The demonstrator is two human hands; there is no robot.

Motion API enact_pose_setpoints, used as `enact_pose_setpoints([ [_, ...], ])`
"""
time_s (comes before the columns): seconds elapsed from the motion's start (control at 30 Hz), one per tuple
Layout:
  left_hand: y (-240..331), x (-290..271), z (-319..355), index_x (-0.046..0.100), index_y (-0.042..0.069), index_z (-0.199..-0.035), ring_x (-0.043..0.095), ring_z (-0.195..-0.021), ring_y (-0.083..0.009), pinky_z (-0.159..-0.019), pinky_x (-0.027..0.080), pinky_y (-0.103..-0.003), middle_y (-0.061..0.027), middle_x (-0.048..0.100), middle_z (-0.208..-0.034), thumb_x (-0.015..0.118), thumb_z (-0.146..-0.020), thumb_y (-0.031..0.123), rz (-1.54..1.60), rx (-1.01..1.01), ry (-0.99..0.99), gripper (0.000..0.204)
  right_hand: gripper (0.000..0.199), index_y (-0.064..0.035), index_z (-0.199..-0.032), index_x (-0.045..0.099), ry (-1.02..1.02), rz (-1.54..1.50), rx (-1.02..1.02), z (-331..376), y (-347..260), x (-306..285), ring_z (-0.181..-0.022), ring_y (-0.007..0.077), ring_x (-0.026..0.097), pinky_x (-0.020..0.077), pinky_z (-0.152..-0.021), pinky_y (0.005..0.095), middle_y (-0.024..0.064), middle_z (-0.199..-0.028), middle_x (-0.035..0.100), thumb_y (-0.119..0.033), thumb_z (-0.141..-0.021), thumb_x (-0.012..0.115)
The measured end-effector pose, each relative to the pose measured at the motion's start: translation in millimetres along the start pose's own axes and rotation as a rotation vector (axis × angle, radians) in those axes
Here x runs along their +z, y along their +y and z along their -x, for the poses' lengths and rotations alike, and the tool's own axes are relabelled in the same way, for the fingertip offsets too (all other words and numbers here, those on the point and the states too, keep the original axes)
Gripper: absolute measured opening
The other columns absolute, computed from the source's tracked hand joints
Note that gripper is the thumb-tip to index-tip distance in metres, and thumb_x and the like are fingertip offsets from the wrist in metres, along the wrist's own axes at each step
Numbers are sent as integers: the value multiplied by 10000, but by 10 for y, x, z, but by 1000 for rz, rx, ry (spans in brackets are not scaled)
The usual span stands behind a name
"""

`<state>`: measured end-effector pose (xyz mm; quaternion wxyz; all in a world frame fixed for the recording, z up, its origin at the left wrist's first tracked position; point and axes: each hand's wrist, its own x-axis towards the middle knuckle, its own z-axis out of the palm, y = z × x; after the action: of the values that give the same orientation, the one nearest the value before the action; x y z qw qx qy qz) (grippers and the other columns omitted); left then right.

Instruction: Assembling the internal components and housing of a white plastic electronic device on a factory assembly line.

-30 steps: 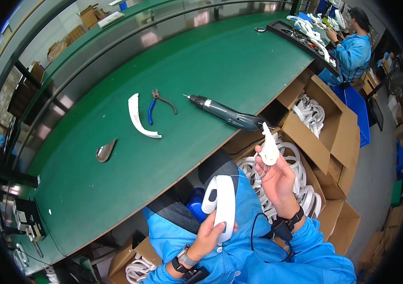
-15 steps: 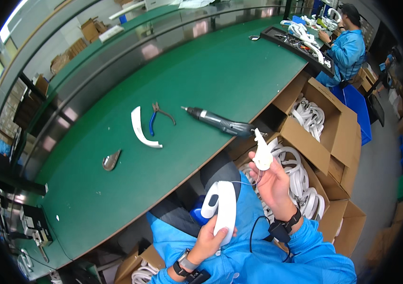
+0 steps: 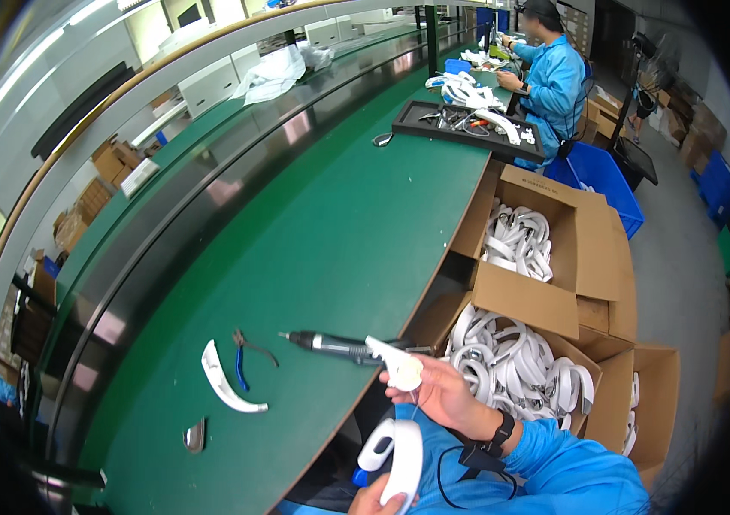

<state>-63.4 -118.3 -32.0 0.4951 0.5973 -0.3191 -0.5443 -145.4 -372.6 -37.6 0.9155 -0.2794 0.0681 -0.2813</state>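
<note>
My left hand [image 3: 377,499], at the lower edge and partly cut off, grips a white curved plastic housing [image 3: 408,468] with a dark oval slot in its side arm. In my right hand [image 3: 444,393] is a smaller white plastic piece [image 3: 401,369] with a pointed end and a round, cream-coloured part. A thin wire runs between the two parts. Just beyond the right hand, an electric screwdriver [image 3: 335,345] lies on the green table [image 3: 296,257]. Left of it are blue-handled pliers [image 3: 241,365], a white curved strip [image 3: 224,383] and a small shiny grey piece [image 3: 196,436].
Cardboard boxes [image 3: 526,296] full of white curved parts [image 3: 515,360] stand along the table's right edge. Farther off, a black tray [image 3: 433,120] holds tools and parts. A co-worker in blue [image 3: 552,81] sits beyond it, near a blue bin [image 3: 609,184].
The view has swung up and toward the far end, so table and hands appear lower and farther left. Both hands keep hold of the same white parts.
</note>
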Motion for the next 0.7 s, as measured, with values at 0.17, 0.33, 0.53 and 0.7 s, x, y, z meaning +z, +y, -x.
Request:
enact_pose_setpoints([
  [0.17,877,-281,-347,531,27,-1316,542,-1172,-395,-1005,423,-429,-262,581,-1231,635,-902,317,-347,-229,-285,516,518,72,-1417,371,-89,49,233,-287,-163,128,-1130,332,612,507,-969,418,263,-1291,552,-182,-984,497],
  [0.33,1321,-395,-690,492,3,-1348,599,-1070,-304,-923,474,-387,-208,620,-1179,635,-909,244,-399,-238,-482,521,495,67,-1422,372,86,62,316,-385,-668,402,-1158,305,600,503,-983,400,240,-1303,551,-159,-994,476],
  [0.53,1969,-126,-919,445,24,-1403,557,-610,-68,-523,464,-174,-117,609,-1149,581,-956,274,-114,-668,-570,530,422,17,-1401,443,502,-24,249,12,-1200,754,-1104,267,638,535,-937,355,179,-1251,601,-104,-997,468],
  [0.7,2068,62,-980,440,13,-1399,555,-1105,-244,-964,446,-340,-151,550,-1282,610,-929,297,-331,-485,-603,575,416,15,-1386,463,613,36,143,214,-1432,783,-1053,243,658,550,-897,339,157,-1178,637,-95,-984,472],
])
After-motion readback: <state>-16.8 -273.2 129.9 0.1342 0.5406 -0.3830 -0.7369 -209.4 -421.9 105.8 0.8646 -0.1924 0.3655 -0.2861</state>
